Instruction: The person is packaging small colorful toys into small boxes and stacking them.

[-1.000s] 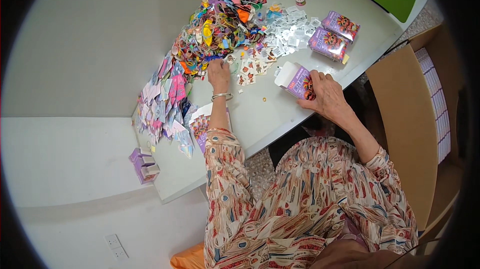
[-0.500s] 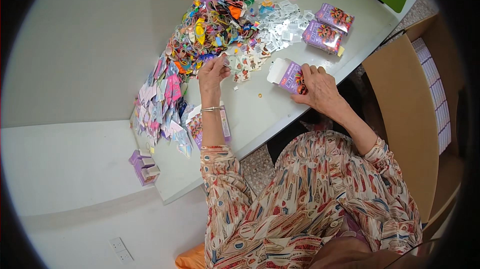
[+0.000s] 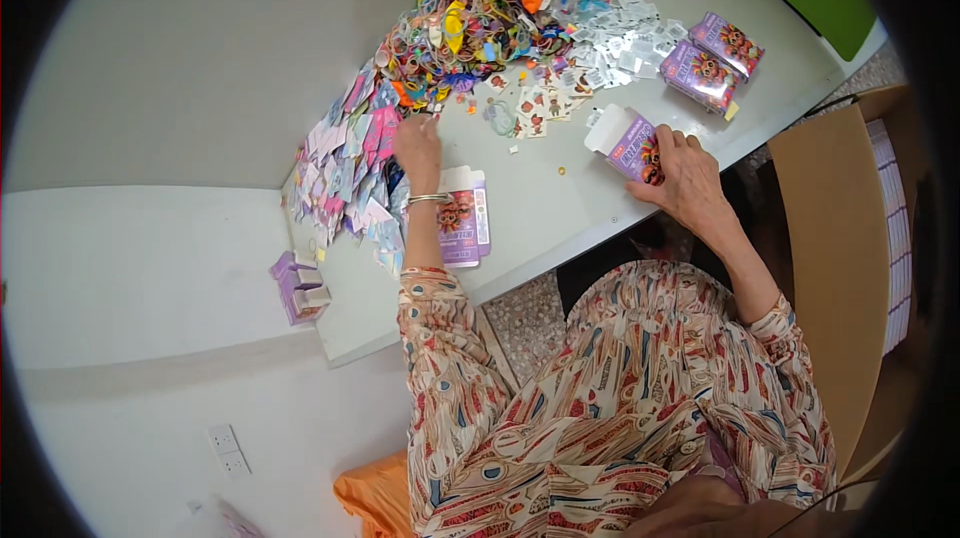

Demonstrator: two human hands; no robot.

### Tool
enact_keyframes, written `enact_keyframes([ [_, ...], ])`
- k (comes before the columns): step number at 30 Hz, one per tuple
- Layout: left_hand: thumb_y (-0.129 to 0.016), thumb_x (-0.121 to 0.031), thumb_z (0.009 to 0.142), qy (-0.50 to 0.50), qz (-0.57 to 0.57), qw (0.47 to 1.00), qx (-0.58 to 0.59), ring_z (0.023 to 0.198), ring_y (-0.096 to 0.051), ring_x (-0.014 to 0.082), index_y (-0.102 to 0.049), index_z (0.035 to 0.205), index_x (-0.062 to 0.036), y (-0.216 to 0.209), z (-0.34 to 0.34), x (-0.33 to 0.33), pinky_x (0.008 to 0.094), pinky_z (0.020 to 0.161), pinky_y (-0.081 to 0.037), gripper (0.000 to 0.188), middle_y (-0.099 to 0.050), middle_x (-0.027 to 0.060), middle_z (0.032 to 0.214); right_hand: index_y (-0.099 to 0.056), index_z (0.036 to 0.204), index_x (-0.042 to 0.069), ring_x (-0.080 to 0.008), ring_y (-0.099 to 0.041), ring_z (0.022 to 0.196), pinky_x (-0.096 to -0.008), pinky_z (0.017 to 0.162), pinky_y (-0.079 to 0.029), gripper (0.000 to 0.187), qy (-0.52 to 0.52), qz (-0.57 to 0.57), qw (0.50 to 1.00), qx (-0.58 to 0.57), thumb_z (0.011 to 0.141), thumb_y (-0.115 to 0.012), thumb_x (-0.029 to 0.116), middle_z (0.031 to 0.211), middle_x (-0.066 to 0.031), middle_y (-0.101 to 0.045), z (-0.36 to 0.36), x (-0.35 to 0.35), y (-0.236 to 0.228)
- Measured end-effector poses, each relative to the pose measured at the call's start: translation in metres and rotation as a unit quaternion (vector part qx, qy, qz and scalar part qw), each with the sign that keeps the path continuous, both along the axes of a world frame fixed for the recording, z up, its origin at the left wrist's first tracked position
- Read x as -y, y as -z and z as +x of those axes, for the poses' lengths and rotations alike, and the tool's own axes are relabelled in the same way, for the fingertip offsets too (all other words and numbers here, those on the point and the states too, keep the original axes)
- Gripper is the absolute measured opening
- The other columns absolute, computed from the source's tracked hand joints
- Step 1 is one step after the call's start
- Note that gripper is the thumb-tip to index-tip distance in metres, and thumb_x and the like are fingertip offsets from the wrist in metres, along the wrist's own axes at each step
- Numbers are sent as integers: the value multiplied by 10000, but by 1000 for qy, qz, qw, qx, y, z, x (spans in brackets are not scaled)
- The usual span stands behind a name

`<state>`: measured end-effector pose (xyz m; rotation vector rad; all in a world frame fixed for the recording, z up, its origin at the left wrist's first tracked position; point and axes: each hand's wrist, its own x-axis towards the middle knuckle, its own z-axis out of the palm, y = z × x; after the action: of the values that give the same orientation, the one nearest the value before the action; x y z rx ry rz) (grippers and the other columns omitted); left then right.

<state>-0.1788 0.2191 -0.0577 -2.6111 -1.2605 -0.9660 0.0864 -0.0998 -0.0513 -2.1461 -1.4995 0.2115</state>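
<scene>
My right hand (image 3: 688, 178) grips a small purple carton (image 3: 628, 143) with its white end flap hanging open, near the table's front edge. The carton has a colourful cartoon figure on its front. My left hand (image 3: 418, 153) is at the edge of a heap of shiny pink and silver packets (image 3: 345, 153), its fingers curled down; whatever they hold is hidden. Below that wrist lies another purple carton (image 3: 463, 218), flat-looking, with its flap out. A clear loop-like piece (image 3: 498, 118) rests between the hands, beside several small picture cards (image 3: 540, 110).
A big mixed heap of colourful small items (image 3: 470, 28) fills the back of the table (image 3: 540, 208). Small silvery sachets (image 3: 625, 43) spread beside it. Two purple cartons (image 3: 700, 78) lie at right. A brown cardboard box (image 3: 830, 238) stands right; a purple holder (image 3: 298, 288) sits left.
My left hand has moved left, from beside the clear loop-like piece to the shiny packets. My right hand keeps hold of the carton. The whole view has shifted.
</scene>
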Motion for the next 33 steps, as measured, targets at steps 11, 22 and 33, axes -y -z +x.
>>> enact_keyframes([
  [11,-595,-94,794,-186,107,947,-238,712,-640,364,-669,830,-34,-20,-46,0,426,650,-528,102,-672,147,802,-451,1053,-5,-344,-583,870,-415,735,-505,646,4,0,1000,6,650,-794,367,912,-182,-582,-4,-3,-2],
  [22,-626,-74,903,194,-266,911,247,704,-612,88,-615,1110,9,-79,83,170,240,640,-500,223,-670,75,819,-397,1188,-27,-320,-534,880,-397,746,-485,739,14,7,1000,5,671,-795,321,963,-164,-525,-9,1,-3],
  [33,-628,-59,893,199,-261,933,150,596,-553,96,-624,995,14,-41,98,195,245,558,-438,125,-599,68,677,-385,1209,-14,-304,-543,863,-370,715,-502,756,-1,20,1000,17,654,-802,285,947,-154,-521,-21,4,-2],
])
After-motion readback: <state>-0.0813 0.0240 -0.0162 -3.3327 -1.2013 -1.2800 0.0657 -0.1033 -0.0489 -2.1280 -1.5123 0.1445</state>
